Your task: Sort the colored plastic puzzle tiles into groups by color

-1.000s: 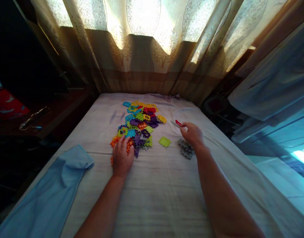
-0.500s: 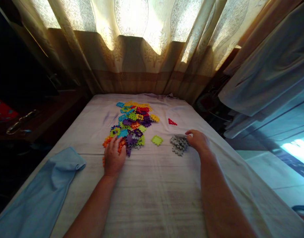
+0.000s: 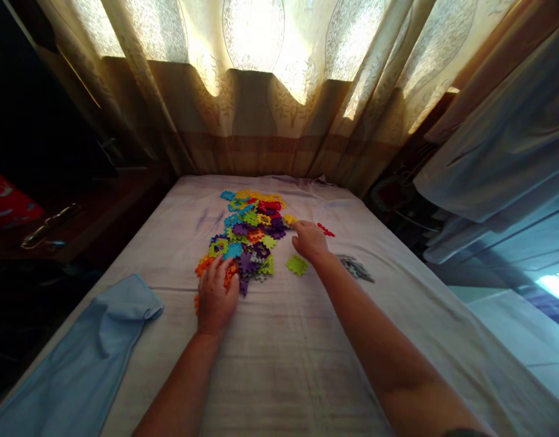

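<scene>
A heap of colourful notched pieces [image 3: 252,230] lies on the white sheet. My left hand [image 3: 218,294] rests with fingers spread on the orange pieces [image 3: 231,273] at the heap's near left. At the heap's right edge, the fingertips of my right hand [image 3: 310,240] touch a yellow piece [image 3: 289,220]; the thumb is apart from the fingers. A single lime green piece [image 3: 297,264] lies just below that hand. Grey pieces [image 3: 355,268] form a small pile beside my right forearm, which partly hides them. Behind the right hand is a red piece [image 3: 326,230].
A light blue cloth [image 3: 110,328] lies on the left side of the sheet-covered surface [image 3: 270,376]. Curtains [image 3: 256,121] hang behind the far edge. Pale hanging fabric [image 3: 498,133] is at the right, and a dark cabinet [image 3: 138,194] stands at the left.
My right hand has left the grey pile and moved left and away from me to the yellow piece. The left hand stays on the orange pieces. The whole view has shifted slightly.
</scene>
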A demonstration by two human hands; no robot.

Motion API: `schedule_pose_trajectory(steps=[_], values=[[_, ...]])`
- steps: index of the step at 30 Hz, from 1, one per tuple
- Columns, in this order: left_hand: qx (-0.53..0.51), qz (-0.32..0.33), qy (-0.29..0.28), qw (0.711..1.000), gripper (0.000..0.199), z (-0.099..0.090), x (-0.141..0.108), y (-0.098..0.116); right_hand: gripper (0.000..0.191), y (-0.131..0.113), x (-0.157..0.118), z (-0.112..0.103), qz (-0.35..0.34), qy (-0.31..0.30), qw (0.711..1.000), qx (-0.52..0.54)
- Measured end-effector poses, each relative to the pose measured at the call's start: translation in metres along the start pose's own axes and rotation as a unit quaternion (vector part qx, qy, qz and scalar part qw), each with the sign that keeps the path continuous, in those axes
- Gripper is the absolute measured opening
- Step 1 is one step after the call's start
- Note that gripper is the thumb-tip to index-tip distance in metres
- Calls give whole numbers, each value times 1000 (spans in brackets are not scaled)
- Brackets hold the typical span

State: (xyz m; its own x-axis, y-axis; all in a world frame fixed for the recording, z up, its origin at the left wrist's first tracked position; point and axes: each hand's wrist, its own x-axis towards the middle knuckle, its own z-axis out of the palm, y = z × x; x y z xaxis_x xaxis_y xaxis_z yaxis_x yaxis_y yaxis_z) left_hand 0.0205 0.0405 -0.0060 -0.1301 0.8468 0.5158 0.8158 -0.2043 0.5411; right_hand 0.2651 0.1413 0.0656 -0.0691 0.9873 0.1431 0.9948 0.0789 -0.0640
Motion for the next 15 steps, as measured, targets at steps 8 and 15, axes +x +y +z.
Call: schedule_pose_trajectory(steps=[8, 15], values=[[-9, -3, 0, 1000, 38, 0, -2, 2, 50, 4, 51, 24, -14, -60, 998, -27], [-7, -9, -4, 1000, 38, 0, -2, 3, 36, 19, 53, 10, 25, -55, 998, 4]])
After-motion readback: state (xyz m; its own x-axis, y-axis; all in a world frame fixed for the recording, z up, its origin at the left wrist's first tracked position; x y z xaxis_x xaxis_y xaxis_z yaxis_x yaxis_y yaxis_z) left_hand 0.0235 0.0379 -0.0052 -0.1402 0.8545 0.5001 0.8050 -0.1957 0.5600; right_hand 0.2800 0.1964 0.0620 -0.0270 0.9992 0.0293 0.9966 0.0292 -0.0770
